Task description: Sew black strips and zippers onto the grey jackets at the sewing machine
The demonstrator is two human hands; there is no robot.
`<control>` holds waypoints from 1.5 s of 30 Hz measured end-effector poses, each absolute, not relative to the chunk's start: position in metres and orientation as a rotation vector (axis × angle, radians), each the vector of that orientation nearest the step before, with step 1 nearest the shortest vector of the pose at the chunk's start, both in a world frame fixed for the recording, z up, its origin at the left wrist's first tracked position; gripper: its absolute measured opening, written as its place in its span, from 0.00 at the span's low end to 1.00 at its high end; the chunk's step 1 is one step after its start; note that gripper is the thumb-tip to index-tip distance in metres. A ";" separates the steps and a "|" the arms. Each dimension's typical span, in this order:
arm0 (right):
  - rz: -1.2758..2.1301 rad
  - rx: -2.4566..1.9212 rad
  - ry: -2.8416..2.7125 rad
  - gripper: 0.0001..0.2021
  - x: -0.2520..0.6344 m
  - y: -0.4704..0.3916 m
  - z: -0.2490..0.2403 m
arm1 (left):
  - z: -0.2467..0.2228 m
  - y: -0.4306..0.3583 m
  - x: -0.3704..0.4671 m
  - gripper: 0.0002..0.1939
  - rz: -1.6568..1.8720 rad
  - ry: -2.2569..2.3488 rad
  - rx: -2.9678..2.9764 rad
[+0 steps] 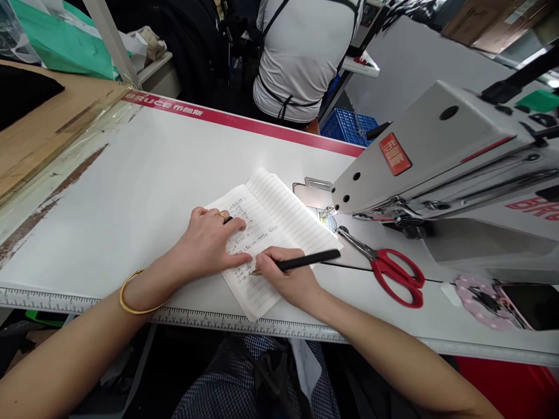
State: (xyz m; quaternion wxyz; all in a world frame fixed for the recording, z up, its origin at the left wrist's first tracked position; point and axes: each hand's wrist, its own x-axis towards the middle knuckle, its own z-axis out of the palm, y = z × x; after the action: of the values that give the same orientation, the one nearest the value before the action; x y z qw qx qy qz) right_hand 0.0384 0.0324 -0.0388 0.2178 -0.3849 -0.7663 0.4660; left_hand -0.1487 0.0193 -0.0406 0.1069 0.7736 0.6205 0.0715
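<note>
Two-handed, worked at an open notebook (pixel 283 212) on the white tabletop (pixel 152 192), left of the sewing machine (pixel 432 139). Gripped a black pen (pixel 311 260) in the closed fingers of the right hand (pixel 290 278), with tip at the handwritten page. Rested the left hand (pixel 212 241) along the notebook's edge, with thumb and forefinger spread; could not tell if gripping the small dark object (pixel 228 220) by the ring (pixel 222 214). Had red-handled scissors (pixel 384 261) to the right.

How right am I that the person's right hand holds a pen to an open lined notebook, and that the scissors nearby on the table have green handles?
Not quite: the scissors have red handles, not green, as the head view shows. They do lie nearby on the table, and the right hand does hold a pen to an open lined notebook.
</note>
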 end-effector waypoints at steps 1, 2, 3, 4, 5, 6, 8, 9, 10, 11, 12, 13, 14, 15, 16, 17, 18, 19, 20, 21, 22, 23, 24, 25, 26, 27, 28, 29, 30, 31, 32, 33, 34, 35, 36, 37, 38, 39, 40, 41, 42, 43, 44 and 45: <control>1.343 -1.064 -2.118 0.14 0.040 0.035 -0.037 | -0.040 0.019 -0.148 0.29 0.216 1.822 2.271; 1.359 -1.060 -2.118 0.14 0.042 0.038 -0.037 | -0.039 0.019 -0.148 0.29 0.221 1.816 2.265; 1.343 -1.056 -2.121 0.14 0.044 0.039 -0.036 | -0.038 0.019 -0.148 0.29 0.226 1.811 2.260; 1.312 -1.051 -2.126 0.14 0.045 0.040 -0.037 | -0.038 0.018 -0.148 0.28 0.233 1.807 2.257; 1.282 -1.041 -2.131 0.14 0.046 0.040 -0.038 | -0.037 0.018 -0.148 0.28 0.242 1.802 2.257; 1.260 -1.027 -2.142 0.15 0.046 0.039 -0.040 | -0.037 0.018 -0.147 0.27 0.252 1.790 2.261; 1.221 -0.999 -2.172 0.15 0.045 0.035 -0.043 | -0.037 0.017 -0.147 0.24 0.274 1.746 2.280; 1.198 -0.991 -2.184 0.15 0.044 0.034 -0.045 | -0.038 0.017 -0.147 0.23 0.283 1.722 2.289; 1.173 -0.986 -2.192 0.15 0.043 0.033 -0.045 | -0.038 0.017 -0.146 0.22 0.288 1.702 2.295; 1.145 -0.981 -2.196 0.15 0.043 0.032 -0.046 | -0.038 0.017 -0.146 0.22 0.290 1.693 2.297; 1.119 -0.979 -2.197 0.15 0.042 0.031 -0.046 | -0.038 0.017 -0.146 0.21 0.291 1.690 2.294; 1.097 -0.979 -2.196 0.14 0.042 0.031 -0.046 | -0.039 0.018 -0.146 0.22 0.289 1.692 2.290; 1.080 -0.977 -2.200 0.14 0.041 0.031 -0.045 | -0.039 0.018 -0.146 0.22 0.285 1.693 2.285; 1.074 -0.973 -2.209 0.15 0.041 0.032 -0.045 | -0.039 0.019 -0.146 0.22 0.280 1.694 2.281; 1.077 -0.967 -2.217 0.15 0.041 0.032 -0.045 | -0.040 0.019 -0.146 0.22 0.277 1.693 2.279; 1.082 -0.962 -2.222 0.16 0.041 0.032 -0.046 | -0.040 0.019 -0.146 0.22 0.275 1.692 2.278; 1.083 -0.956 -2.220 0.16 0.042 0.032 -0.046 | -0.040 0.019 -0.146 0.22 0.275 1.692 2.279; 1.080 -0.948 -2.216 0.16 0.042 0.032 -0.046 | -0.040 0.019 -0.146 0.22 0.278 1.692 2.279; 1.076 -0.943 -2.208 0.16 0.042 0.032 -0.046 | -0.041 0.019 -0.146 0.22 0.281 1.692 2.280; 1.071 -0.944 -2.200 0.16 0.042 0.032 -0.047 | -0.041 0.019 -0.146 0.22 0.284 1.693 2.280; 1.067 -0.948 -2.195 0.16 0.042 0.032 -0.047 | -0.041 0.019 -0.146 0.21 0.286 1.694 2.280; 1.065 -0.954 -2.193 0.15 0.042 0.032 -0.047 | -0.041 0.019 -0.146 0.21 0.286 1.695 2.280; 1.065 -0.958 -2.192 0.15 0.043 0.032 -0.047 | -0.041 0.019 -0.146 0.22 0.283 1.695 2.279; 1.065 -0.959 -2.190 0.15 0.043 0.032 -0.047 | -0.041 0.019 -0.146 0.22 0.280 1.696 2.277; 1.062 -0.955 -2.188 0.15 0.043 0.032 -0.048 | -0.041 0.019 -0.146 0.22 0.275 1.695 2.277; 1.058 -0.945 -2.186 0.15 0.043 0.032 -0.048 | -0.040 0.019 -0.146 0.22 0.272 1.696 2.276; 1.055 -0.938 -2.184 0.15 0.043 0.032 -0.048 | -0.040 0.020 -0.146 0.22 0.267 1.697 2.277; 1.054 -0.936 -2.183 0.15 0.043 0.032 -0.048 | -0.040 0.020 -0.146 0.22 0.265 1.698 2.277; 1.054 -0.939 -2.184 0.15 0.043 0.032 -0.048 | -0.040 0.020 -0.146 0.22 0.266 1.700 2.275; 1.053 -0.944 -2.187 0.15 0.043 0.032 -0.048 | -0.040 0.020 -0.146 0.22 0.268 1.701 2.273; 1.052 -0.949 -2.192 0.15 0.044 0.032 -0.048 | -0.040 0.020 -0.146 0.22 0.271 1.701 2.270; 1.051 -0.954 -2.198 0.16 0.044 0.032 -0.047 | -0.040 0.020 -0.146 0.22 0.273 1.700 2.268; 1.050 -0.957 -2.201 0.16 0.044 0.032 -0.047 | -0.041 0.020 -0.146 0.22 0.274 1.698 2.268; 1.049 -0.960 -2.197 0.16 0.044 0.032 -0.047 | -0.041 0.020 -0.147 0.22 0.275 1.698 2.270; 1.053 -0.962 -2.190 0.16 0.044 0.032 -0.048 | -0.041 0.020 -0.147 0.22 0.275 1.698 2.274; 1.057 -0.962 -2.180 0.16 0.044 0.032 -0.048 | -0.041 0.020 -0.147 0.22 0.275 1.698 2.278; 1.059 -0.959 -2.174 0.16 0.044 0.032 -0.048 | -0.042 0.020 -0.147 0.22 0.274 1.697 2.283; 1.059 -0.957 -2.173 0.16 0.044 0.032 -0.048 | -0.042 0.020 -0.147 0.22 0.274 1.696 2.288; 1.056 -0.956 -2.175 0.16 0.044 0.032 -0.048 | -0.042 0.020 -0.147 0.23 0.272 1.695 2.291; 1.057 -0.958 -2.177 0.16 0.044 0.033 -0.048 | -0.042 0.020 -0.147 0.23 0.271 1.693 2.292; 1.068 -0.966 -2.172 0.16 0.044 0.033 -0.047 | -0.042 0.020 -0.147 0.23 0.270 1.692 2.292; 1.093 -0.977 -2.160 0.16 0.044 0.033 -0.047 | -0.042 0.020 -0.147 0.23 0.270 1.693 2.289; 1.124 -0.988 -2.142 0.16 0.043 0.034 -0.047 | -0.041 0.020 -0.147 0.22 0.271 1.695 2.286; 1.154 -0.994 -2.122 0.15 0.043 0.034 -0.046 | -0.041 0.020 -0.147 0.22 0.272 1.696 2.282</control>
State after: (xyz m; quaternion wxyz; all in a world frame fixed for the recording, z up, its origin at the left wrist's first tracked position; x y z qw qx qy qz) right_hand 0.0432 0.0339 -0.0463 0.2617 -0.3674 -0.7840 0.4265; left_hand -0.1471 0.0198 -0.0411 0.1423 0.7908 0.5877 0.0944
